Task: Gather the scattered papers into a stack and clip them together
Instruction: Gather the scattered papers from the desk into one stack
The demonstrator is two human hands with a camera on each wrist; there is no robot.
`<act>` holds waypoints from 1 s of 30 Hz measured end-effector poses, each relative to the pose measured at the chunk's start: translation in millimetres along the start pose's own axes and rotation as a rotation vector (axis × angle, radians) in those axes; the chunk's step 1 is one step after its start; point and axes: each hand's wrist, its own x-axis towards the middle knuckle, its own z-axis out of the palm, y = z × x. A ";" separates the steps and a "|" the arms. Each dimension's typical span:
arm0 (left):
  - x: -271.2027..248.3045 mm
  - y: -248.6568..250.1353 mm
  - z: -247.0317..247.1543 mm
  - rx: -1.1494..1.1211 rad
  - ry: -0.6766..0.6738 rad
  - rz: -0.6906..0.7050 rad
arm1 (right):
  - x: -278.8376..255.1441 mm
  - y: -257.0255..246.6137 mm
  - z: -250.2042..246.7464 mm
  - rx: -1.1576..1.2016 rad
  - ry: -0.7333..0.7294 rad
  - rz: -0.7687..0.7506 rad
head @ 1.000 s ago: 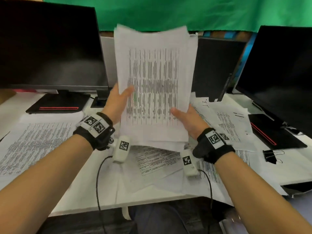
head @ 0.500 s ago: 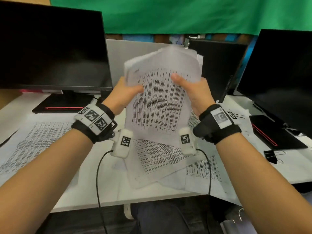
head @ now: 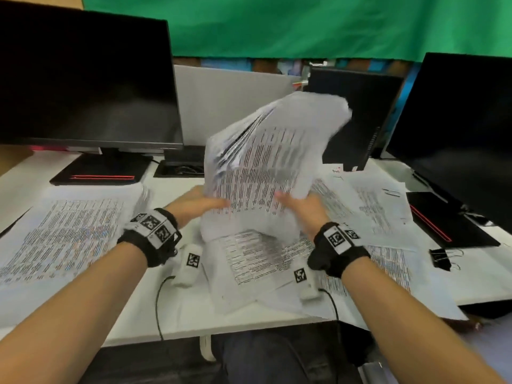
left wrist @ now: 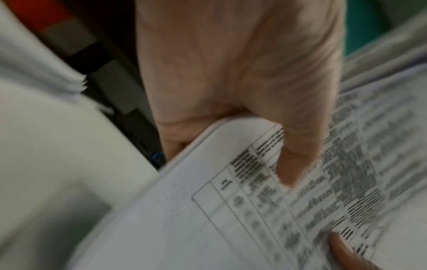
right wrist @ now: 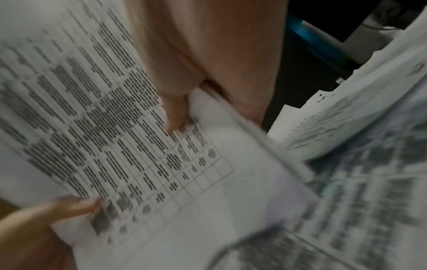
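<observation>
A thick bundle of printed papers [head: 257, 173] stands on end over the middle of the desk, its top flopping back and blurred. My left hand [head: 199, 206] grips its lower left edge, thumb on the front sheet [left wrist: 298, 164]. My right hand [head: 302, 206] grips the lower right edge the same way, thumb on the print [right wrist: 175, 117]. More printed sheets [head: 257, 261] lie loose under the bundle, others lie at the left [head: 63, 225] and right [head: 382, 206]. A black binder clip [head: 440, 257] rests on the desk at the right.
A dark monitor [head: 83, 79] stands at the back left and another [head: 465, 128] at the right, with a black computer case [head: 357, 120] between them. Their flat black bases sit on the white desk [head: 177, 317]. Cables hang from my wrists over the front edge.
Both hands have slid from high on the bundle down to its lower edges. The bundle has dropped toward the desk and its top now bends away from me.
</observation>
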 end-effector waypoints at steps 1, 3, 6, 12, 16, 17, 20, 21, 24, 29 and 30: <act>0.5 0.9 1.1 -0.110 0.085 0.003 | -1.4 -8.1 -0.3 0.038 0.034 -0.034; 2.4 -2.6 7.1 -0.277 0.204 -0.043 | 5.9 -16.2 -2.6 0.073 0.057 -0.070; -0.1 -17.6 23.7 -0.443 0.190 -0.211 | 16.8 -11.2 -0.4 -0.068 0.005 0.002; 4.6 -52.8 15.5 -0.186 0.300 -0.352 | 19.0 8.5 -17.1 -0.425 -0.186 0.184; 8.9 -77.3 4.3 -0.216 0.365 -0.431 | 30.8 21.1 -46.6 -1.093 -0.225 0.182; 9.6 -81.4 3.3 -0.257 0.348 -0.448 | 32.0 27.0 -51.8 -1.252 -0.256 0.187; 12.7 -84.5 9.1 -0.270 0.376 -0.394 | 33.2 42.1 -56.2 -1.345 -0.296 0.161; 12.8 -85.3 10.4 -0.261 0.407 -0.365 | 33.3 43.7 -55.6 -1.315 -0.298 0.107; 11.8 -82.7 19.1 -0.244 0.431 -0.308 | 29.4 31.8 -51.6 -1.329 -0.257 0.026; 13.4 -87.7 21.1 -0.213 0.468 -0.281 | 26.5 -7.9 -16.2 -1.148 -0.055 -0.187; 15.1 -90.0 21.4 -0.192 0.488 -0.278 | 22.5 -14.6 -2.4 -1.157 -0.060 -0.243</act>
